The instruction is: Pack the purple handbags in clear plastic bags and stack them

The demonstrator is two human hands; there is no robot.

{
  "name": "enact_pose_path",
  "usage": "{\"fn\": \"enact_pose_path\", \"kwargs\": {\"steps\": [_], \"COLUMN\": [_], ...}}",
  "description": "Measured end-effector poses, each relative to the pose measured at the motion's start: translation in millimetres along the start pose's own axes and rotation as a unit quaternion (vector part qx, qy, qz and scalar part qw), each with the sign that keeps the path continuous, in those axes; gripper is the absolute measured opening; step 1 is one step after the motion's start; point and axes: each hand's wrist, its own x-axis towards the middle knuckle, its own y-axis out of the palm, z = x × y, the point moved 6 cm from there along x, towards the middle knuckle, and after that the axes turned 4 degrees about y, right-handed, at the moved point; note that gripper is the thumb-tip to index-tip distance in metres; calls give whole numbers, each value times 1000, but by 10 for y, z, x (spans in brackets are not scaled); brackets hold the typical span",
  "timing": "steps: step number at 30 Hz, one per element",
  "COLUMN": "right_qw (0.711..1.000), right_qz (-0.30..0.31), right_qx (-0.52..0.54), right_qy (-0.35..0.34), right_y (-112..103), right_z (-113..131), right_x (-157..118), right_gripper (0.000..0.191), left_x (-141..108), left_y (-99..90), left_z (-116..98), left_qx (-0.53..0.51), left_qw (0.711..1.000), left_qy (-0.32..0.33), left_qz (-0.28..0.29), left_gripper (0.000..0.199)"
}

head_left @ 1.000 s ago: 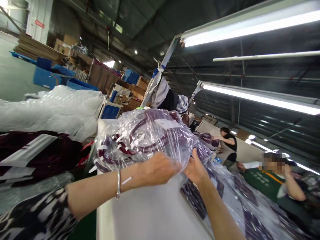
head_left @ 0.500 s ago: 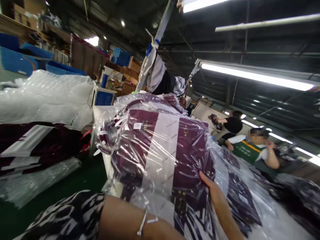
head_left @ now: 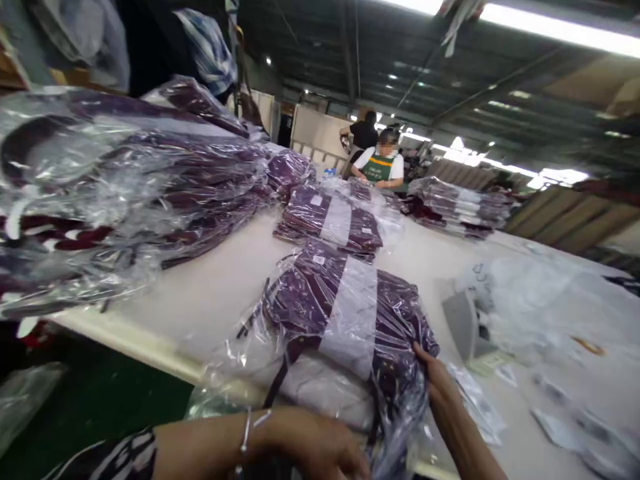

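While the maroon bagged package (head_left: 307, 293) lies flat near the front edge of the tabletop (head_left: 200, 300), both hands are at its nearer part, probably because the loose plastic is within easy reach there. The white band (head_left: 353, 300) across its middle seems meant to hold the folded contents together. The right hand (head_left: 445, 390) has its grip against the package's right edge, perhaps to steady it; whether it is clamped on the plastic I cannot tell. The left hand (head_left: 323, 440) is over the lower end, cut off by the bottom of the view, so whether its grip is together or apart cannot be told either. Just behind lies a stack of similar packages (head_left: 303, 210); at left is a larger pile (head_left: 215, 173), its layers hard to count under the shiny film. Farther back, packages hide a co-worker's (head_left: 380, 168) lower body.
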Motion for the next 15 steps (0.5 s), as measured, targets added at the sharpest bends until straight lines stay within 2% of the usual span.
{"fn": "enact_pose_path", "kwargs": {"steps": [2,3,4,5,6,7,9,10,11,13,15], "right_qw": [998,995,988,982,979,975,966,962,957,947,931], "right_qz": [-23,-30,-37,-49,-65,-81,-109,-117,-120,-115,-103], "right_qx": [-13,-31,-57,-66,-62,-60,-69,-83,-101,-152,-217], "right_qy": [-57,-96,-139,-169,-184,-198,-222,-233,-242,-259,-275], "right_y": [-107,-119,-112,-99,-82,-55,29,88,150,267,332], "right_z": [129,196,265,316,350,382,435,456,475,511,559], "right_x": [-21,-37,-49,-44,-16,28,138,190,231,263,233], "right_gripper": [34,31,29,29,28,28,29,30,31,29,28], "left_x": [-63,-105,-162,-248,-377,-551,-968,-1166,-1350,-1671,-1832], "left_y": [-118,-209,-343,-531,-773,-1035,-1516,-1717,-1898,-2180,-2301], "left_z": [-179,-247,-294,-317,-326,-327,-276,-201,-84,274,561], "left_qx": [-42,-52,-43,-4,69,158,325,384,411,337,228], "left_qw": [999,997,995,988,966,924,791,725,674,646,677], "left_qy": [-23,-39,-53,-66,-77,-86,-117,-145,-185,-284,-294], "left_qz": [-11,-30,-72,-141,-237,-339,-505,-553,-586,-624,-635], "left_gripper": [7,10,14,18,22,26,37,46,55,67,71]}}
